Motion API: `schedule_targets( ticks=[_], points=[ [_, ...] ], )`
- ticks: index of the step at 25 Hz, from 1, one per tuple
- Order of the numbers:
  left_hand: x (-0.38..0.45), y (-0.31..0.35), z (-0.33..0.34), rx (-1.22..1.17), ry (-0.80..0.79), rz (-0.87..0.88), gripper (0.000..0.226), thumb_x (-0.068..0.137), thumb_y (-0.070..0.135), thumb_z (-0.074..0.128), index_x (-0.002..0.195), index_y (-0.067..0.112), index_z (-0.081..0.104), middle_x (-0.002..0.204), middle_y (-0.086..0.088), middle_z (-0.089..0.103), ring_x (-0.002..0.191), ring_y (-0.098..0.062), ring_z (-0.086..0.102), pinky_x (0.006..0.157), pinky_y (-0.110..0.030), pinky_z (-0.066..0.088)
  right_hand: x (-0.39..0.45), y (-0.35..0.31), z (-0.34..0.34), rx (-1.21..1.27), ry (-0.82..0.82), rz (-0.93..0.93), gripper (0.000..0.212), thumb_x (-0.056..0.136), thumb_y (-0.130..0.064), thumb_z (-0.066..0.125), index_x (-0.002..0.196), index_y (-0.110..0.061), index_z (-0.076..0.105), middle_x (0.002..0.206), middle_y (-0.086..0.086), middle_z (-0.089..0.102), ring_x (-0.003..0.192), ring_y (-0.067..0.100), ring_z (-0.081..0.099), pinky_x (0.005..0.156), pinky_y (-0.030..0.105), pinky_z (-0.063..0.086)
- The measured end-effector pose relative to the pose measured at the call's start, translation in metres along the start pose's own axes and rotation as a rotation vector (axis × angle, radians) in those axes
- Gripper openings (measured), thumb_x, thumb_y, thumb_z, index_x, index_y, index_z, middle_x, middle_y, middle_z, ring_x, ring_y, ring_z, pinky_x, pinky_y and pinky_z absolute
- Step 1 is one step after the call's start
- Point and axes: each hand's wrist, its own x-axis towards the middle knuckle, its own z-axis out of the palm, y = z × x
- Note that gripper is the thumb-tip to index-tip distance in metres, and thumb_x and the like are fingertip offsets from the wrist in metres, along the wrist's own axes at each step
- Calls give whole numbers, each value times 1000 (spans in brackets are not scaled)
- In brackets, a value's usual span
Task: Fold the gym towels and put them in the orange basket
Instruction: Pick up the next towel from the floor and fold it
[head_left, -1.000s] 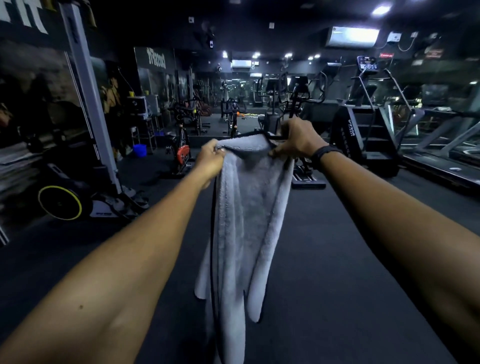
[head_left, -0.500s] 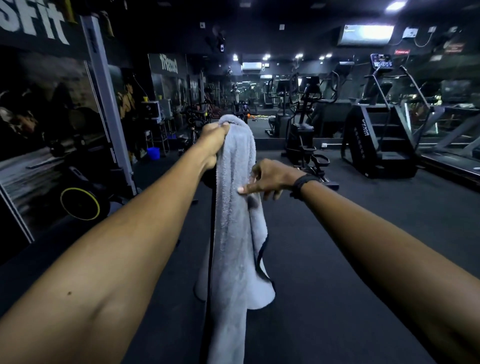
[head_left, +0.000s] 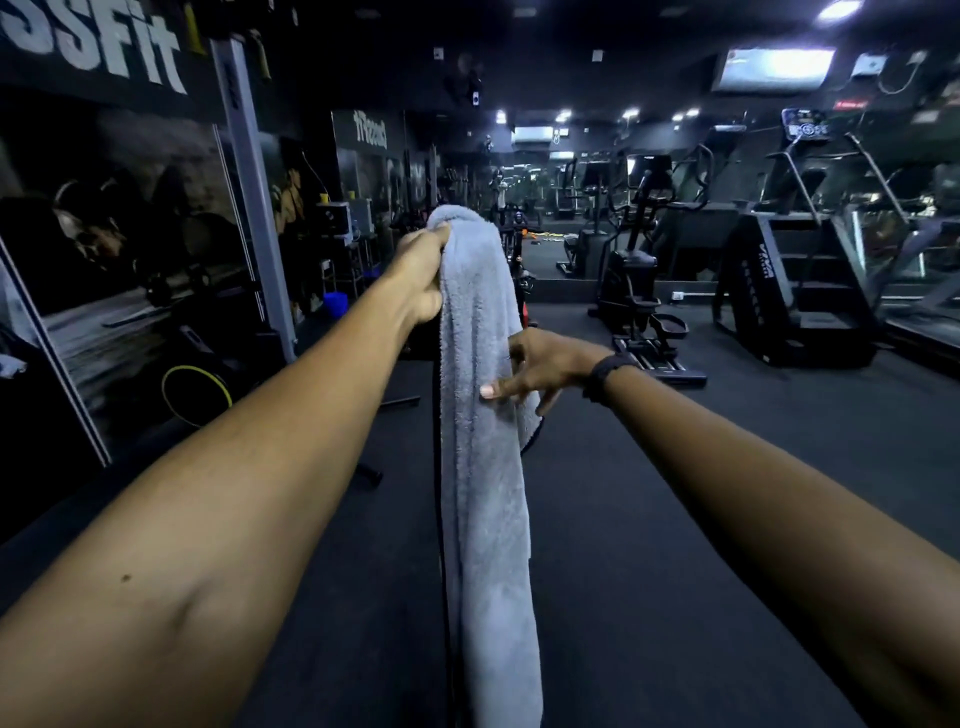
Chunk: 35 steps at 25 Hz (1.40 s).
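The left hand (head_left: 423, 278), in the upper middle of the frame, clenches the top of the grey towel (head_left: 480, 415), both upper corners now gathered into this one grip where a second ago each hand held its own corner. The right hand (head_left: 540, 371), at centre frame just right of the cloth, has let go of its corner and dropped lower; its thumb lies flat against the near face of the towel and its fingers reach behind the right edge, loosely spread, so it touches rather than grips. The towel hangs from the left hand as a narrow, lengthwise-doubled strip running down to the bottom edge of the frame, with a dark trim line along its left side.

That suggests the first fold is made and the right hand is sliding down to find the midpoint or the lower end for the next fold. The towel is in the air over the dark gym floor (head_left: 649, 519). Exercise machines (head_left: 634, 291) stand in the upper right. The orange basket is not in view.
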Motion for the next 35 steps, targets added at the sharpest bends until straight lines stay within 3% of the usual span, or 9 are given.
schedule_targets(
  ticks=[5,9,14,17,19,22,27,31,35],
  points=[
    [-5,2,-6,118,-54,9,47,95,45,51,118,5,63,96,-14,71,85,-27,68,73,-33,56,12,-16,-3,-152,404,-169,29,95,-22,53,79,2,52,89,19,63,82,36,65,72,45,54],
    [-18,-27,-27,446,-246,-91,73,51,89,54,79,22,60,64,7,53,55,-10,49,58,-23,40,14,-24,-21,108,680,-210,23,95,-15,47,72,-11,50,82,8,56,75,22,51,68,32,43],
    [-23,-58,-22,932,-496,29,88,54,68,80,126,24,55,124,10,61,111,-8,58,98,-31,47,25,-21,-43,418,898,-91,23,86,-9,50,74,-15,69,78,1,64,80,17,55,72,32,47],
    [-17,-67,-6,899,-350,150,56,71,35,82,118,13,61,119,-3,66,109,-17,62,95,-31,49,34,-13,-44,564,823,-53,19,82,-12,55,65,-13,63,69,5,62,74,25,60,74,45,55],
    [-10,-70,-3,806,-253,100,36,81,21,70,112,4,64,112,-10,68,105,-23,63,90,-31,48,27,-11,-39,662,717,-119,23,87,-9,59,65,-13,52,64,7,53,65,21,56,65,39,55],
    [-9,-68,-5,514,-92,-67,37,91,28,57,120,4,55,111,-10,66,103,-23,63,92,-32,50,4,-2,-30,580,524,-189,26,91,-8,64,70,-12,49,58,4,50,44,7,50,45,22,48],
    [-8,-46,-10,81,-5,-152,27,100,30,46,113,10,59,90,-8,70,75,-17,69,62,-26,56,-24,20,-22,205,-81,141,42,80,-37,75,91,2,68,71,14,68,55,20,65,52,27,56],
    [-14,-35,-10,89,-4,-163,33,99,33,46,122,10,53,92,-7,67,75,-16,65,63,-26,55,-21,20,-11,183,6,151,27,93,-15,63,107,8,58,61,12,66,47,17,64,47,29,57],
    [-15,-21,-14,662,155,99,25,102,38,35,86,22,46,96,0,55,93,-20,51,81,-31,41,-19,25,-18,209,161,153,19,97,-3,48,107,11,57,53,9,64,38,15,59,39,27,52]
  ],
)
